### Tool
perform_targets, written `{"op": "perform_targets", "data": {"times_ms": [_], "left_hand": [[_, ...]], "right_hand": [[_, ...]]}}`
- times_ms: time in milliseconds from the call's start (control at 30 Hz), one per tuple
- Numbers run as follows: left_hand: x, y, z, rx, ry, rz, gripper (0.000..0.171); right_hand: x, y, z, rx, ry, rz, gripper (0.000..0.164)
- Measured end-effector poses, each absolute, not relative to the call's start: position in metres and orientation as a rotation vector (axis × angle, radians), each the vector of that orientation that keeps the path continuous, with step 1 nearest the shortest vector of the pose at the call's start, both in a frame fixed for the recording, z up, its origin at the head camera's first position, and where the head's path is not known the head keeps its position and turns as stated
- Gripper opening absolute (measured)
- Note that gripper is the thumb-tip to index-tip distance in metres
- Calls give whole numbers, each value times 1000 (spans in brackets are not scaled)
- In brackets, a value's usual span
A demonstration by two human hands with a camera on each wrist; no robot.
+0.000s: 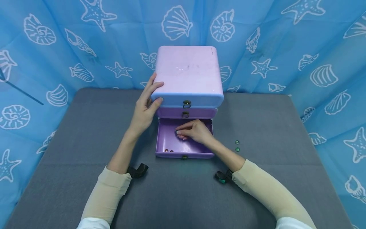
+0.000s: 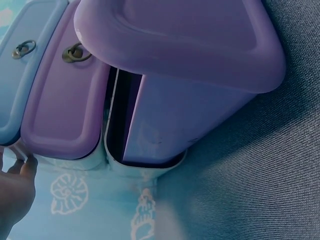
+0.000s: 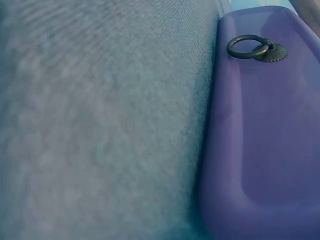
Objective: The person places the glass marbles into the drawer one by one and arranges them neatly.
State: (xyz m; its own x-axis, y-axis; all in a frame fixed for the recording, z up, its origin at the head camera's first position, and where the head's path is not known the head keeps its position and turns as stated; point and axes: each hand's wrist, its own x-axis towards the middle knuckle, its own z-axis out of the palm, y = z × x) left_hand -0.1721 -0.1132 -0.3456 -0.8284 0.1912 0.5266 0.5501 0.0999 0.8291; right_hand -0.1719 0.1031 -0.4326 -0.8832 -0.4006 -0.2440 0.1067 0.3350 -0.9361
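Observation:
A small drawer cabinet (image 1: 187, 70) with a pale pink top and blue and purple drawer fronts stands at the back of the table. My left hand (image 1: 145, 106) rests against its upper left corner, thumb at the front, fingers along the side and top edge. The purple bottom drawer (image 1: 167, 140) is pulled out. Over its inside, my right hand (image 1: 195, 131) pinches a small dark glass bead (image 1: 177, 131) between thumb and fingertips. Two amber beads (image 1: 166, 150) lie near the drawer's front left. In the right wrist view the hand and bead are hidden; the drawer front (image 3: 275, 135) shows.
Two green glass beads (image 1: 237, 145) lie on the grey tablecloth (image 1: 257, 127), right of the drawer. Ring pulls (image 1: 186, 104) stick out from the drawer fronts. The upper two drawers are pushed in. A blue shell-print curtain (image 1: 120, 38) hangs behind the table.

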Motion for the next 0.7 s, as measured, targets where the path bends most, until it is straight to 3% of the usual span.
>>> {"op": "perform_targets", "data": {"times_ms": [700], "left_hand": [[-173, -113, -348, -761, -2062, -1791, 42]], "right_hand": [[-175, 98, -435, -78, 2058, -1509, 21]]}}
